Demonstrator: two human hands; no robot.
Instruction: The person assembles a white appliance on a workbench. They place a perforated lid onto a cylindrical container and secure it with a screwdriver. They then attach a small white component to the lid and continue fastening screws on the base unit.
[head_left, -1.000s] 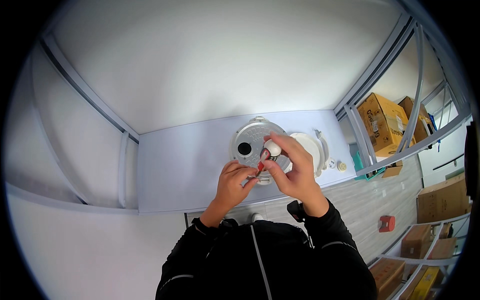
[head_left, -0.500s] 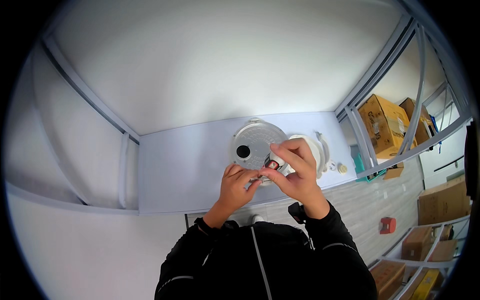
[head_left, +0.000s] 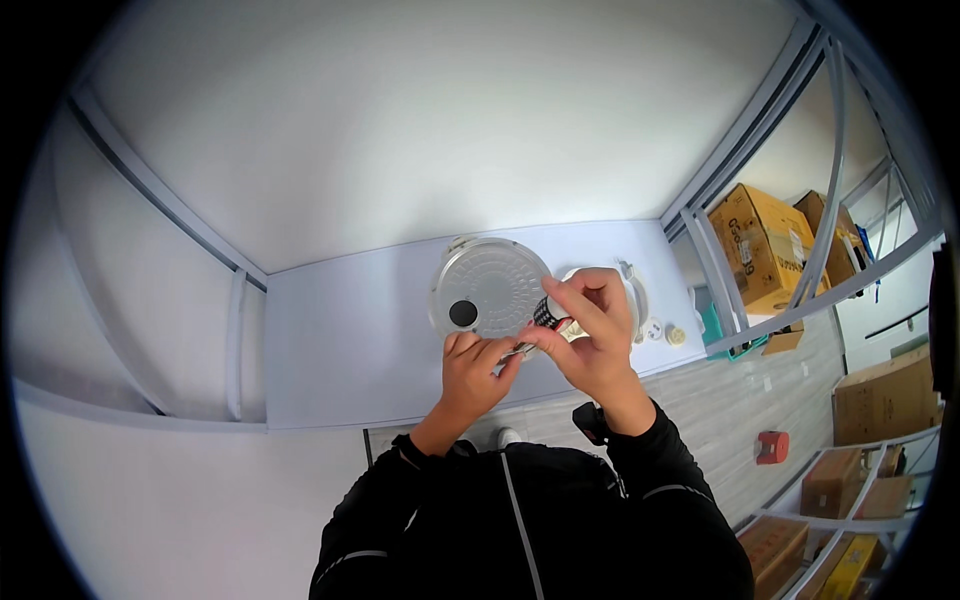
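My right hand [head_left: 592,335] is closed around a small bottle [head_left: 549,312] with a black, white and red label, held tilted between thumb and fingers. Just left of it, my left hand [head_left: 474,372] pinches a small thin shiny piece [head_left: 522,348], mostly hidden by the fingertips. The bottle's lower end comes close to this piece; whether they touch I cannot tell. Beyond both hands lies a round silver-grey lid-like disc [head_left: 490,280] with a patterned face and a dark round spot near its left edge. A white round part [head_left: 638,300] shows partly behind my right hand.
Small whitish round pieces, one of them cream-coloured [head_left: 675,335], lie right of the white part on the white table [head_left: 340,340]. A frame post [head_left: 715,270] stands at the table's right end. Cardboard boxes [head_left: 765,250] and a red stool [head_left: 772,447] are farther right.
The bottle has turned in my right hand, so a black-and-white side of its label now shows. The disc and table appear slightly farther left in the view. My left hand keeps its pinch.
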